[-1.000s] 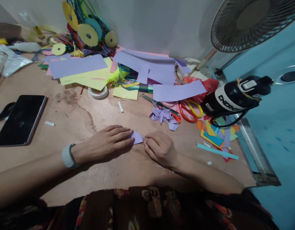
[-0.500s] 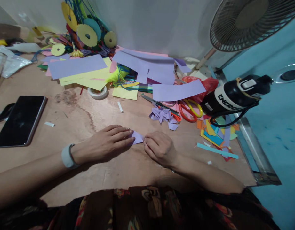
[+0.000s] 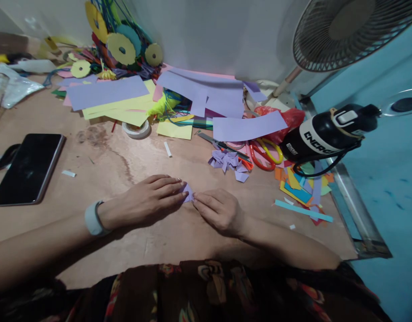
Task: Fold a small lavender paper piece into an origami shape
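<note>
A small purple paper piece (image 3: pixel 188 193) lies on the wooden table between my hands. My left hand (image 3: pixel 152 199) rests flat with its fingers stretched out, fingertips pressing the paper's left part and hiding some of it. The fingers of my right hand (image 3: pixel 220 210) are pinched together on the paper's right edge. Behind my right hand sits a heap of folded purple paper pieces (image 3: pixel 226 162).
Purple sheets (image 3: pixel 206 91), yellow sheets (image 3: pixel 119 109) and a tape roll (image 3: pixel 136 129) lie at the back. A phone (image 3: pixel 30 167) is at the left. Scissors (image 3: pixel 261 156), a black bottle (image 3: pixel 318 136), paper scraps (image 3: pixel 298 190) and a fan (image 3: pixel 346 31) stand or lie at the right.
My right hand has shifted slightly left, bringing the paper's right edge toward my left fingertips. Less of the purple piece shows. My left hand has hardly moved.
</note>
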`<state>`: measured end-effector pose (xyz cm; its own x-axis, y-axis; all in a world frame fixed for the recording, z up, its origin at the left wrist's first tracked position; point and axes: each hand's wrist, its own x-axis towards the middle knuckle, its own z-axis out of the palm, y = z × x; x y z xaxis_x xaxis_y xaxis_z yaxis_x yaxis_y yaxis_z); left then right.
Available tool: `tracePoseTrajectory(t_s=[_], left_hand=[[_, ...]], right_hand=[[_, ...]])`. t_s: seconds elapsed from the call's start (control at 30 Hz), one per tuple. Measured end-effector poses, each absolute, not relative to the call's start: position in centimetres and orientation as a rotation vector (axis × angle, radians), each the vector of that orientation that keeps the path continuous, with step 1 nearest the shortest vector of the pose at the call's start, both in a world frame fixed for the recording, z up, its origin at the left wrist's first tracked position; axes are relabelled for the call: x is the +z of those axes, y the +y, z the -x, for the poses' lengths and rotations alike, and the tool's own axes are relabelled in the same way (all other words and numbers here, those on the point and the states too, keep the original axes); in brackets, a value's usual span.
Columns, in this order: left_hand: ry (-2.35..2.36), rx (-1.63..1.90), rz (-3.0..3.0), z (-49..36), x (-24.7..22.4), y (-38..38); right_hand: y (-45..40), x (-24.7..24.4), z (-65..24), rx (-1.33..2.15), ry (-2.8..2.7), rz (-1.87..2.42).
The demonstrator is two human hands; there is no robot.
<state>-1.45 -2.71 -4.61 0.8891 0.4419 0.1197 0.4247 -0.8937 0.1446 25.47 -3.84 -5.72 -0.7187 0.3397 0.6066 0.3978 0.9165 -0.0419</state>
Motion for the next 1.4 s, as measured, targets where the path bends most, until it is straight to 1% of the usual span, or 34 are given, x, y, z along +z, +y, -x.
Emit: tracePoseTrajectory(t_s=[0.53, 0.8, 1.2, 1.4], left_hand=[[0.676, 0.261, -2.949, 1.47, -4.84, -2.8], [0.68, 0.225, -2.958, 1.5, -4.73, -2.86], [0.666, 0.343, -2.983, 1.39, -4.91, -2.8], [0.654, 0.35, -2.946, 1.32, -4.74, -2.77]], right_hand=[[-3.31, -5.97, -25.33, -0.171, -2.504, 0.365], [-3.05, -5.58, -25.21, -0.172, -2.547, 0.336], [-2.96, -5.44, -25.14, -0.179, -2.566, 0.342], [-2.92, -5.69, -25.16, -0.141, -2.569, 0.351]])
